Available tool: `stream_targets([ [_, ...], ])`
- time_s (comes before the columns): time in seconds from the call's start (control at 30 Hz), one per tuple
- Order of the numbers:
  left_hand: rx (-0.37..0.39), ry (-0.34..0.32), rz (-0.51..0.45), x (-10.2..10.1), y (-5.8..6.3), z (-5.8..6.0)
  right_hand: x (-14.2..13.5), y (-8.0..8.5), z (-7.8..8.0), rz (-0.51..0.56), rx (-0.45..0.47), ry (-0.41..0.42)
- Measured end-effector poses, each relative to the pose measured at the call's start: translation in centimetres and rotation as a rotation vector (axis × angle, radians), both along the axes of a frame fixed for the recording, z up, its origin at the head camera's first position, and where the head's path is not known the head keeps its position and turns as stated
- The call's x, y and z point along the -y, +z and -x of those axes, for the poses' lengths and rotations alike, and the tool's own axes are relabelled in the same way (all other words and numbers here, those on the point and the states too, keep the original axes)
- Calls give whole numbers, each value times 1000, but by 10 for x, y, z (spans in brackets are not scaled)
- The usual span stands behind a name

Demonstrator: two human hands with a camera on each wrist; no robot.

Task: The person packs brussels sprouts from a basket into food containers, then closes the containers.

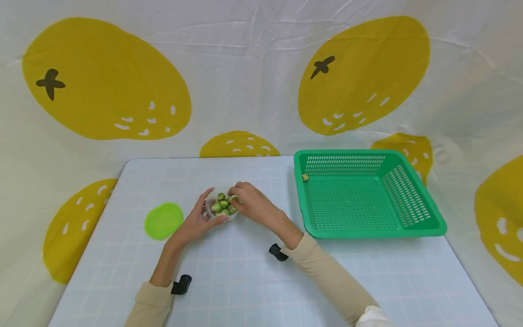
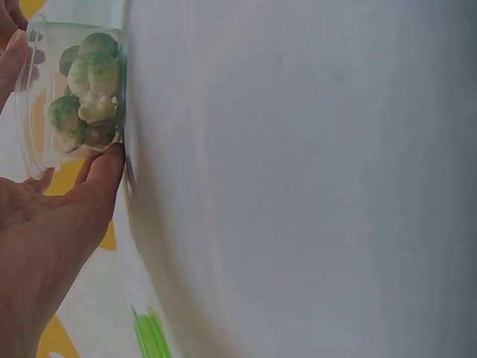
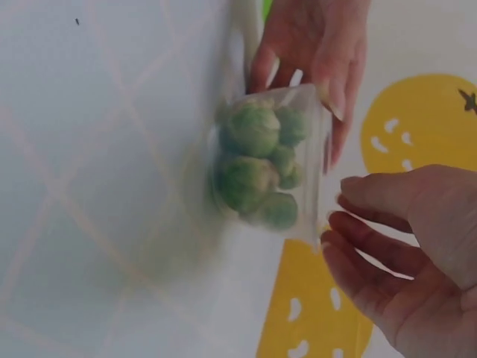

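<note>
My left hand (image 1: 199, 223) holds a clear plastic tub (image 2: 39, 112) from its left side, thumb along the near side and fingers round the far side. Several Brussels sprouts (image 1: 224, 204) lie in the tub, which stands on the table. Over the tub's right rim is my right hand (image 1: 251, 202), fingers loosely bent. The right wrist view shows its fingertips (image 3: 335, 237) right at the opening, with no sprout visible between thumb and fingers. A lime-green round lid (image 1: 164, 221) lies on the table left of the tub.
A large green plastic basket (image 1: 308, 213) stands at the right of the table, with one small pale yellow-green piece (image 1: 305, 177) by its left wall. Behind the table hangs a white cloth (image 1: 245, 91) printed with yellow fruit.
</note>
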State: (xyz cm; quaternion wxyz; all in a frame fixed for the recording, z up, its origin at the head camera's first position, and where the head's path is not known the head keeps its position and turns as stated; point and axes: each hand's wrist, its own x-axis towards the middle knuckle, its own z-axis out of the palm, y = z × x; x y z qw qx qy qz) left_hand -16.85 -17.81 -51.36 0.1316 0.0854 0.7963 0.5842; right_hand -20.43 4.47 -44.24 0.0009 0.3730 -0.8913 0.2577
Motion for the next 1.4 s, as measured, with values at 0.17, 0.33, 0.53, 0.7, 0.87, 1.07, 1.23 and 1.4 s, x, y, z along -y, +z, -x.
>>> stream_targets([
  [0.17,5,12,37,0,0,0,-7,8,0,3,29,-15],
  [0.33,16,22,51,-2,1,0,-16,20,1,1,31,-36],
  [0.53,20,26,48,-2,1,0,-27,33,4,17,13,-48],
  [0.7,17,26,41,-1,1,-1,-35,41,8,37,-5,-50],
  [0.87,22,29,47,0,1,-1,-44,50,12,58,-29,-74],
  [1.07,23,37,64,0,2,-2,-55,58,16,80,-36,-112],
  [1.23,13,26,60,0,1,-2,-66,65,21,86,-17,-151],
  [1.4,9,21,54,0,0,-2,-77,70,25,108,-3,-180],
])
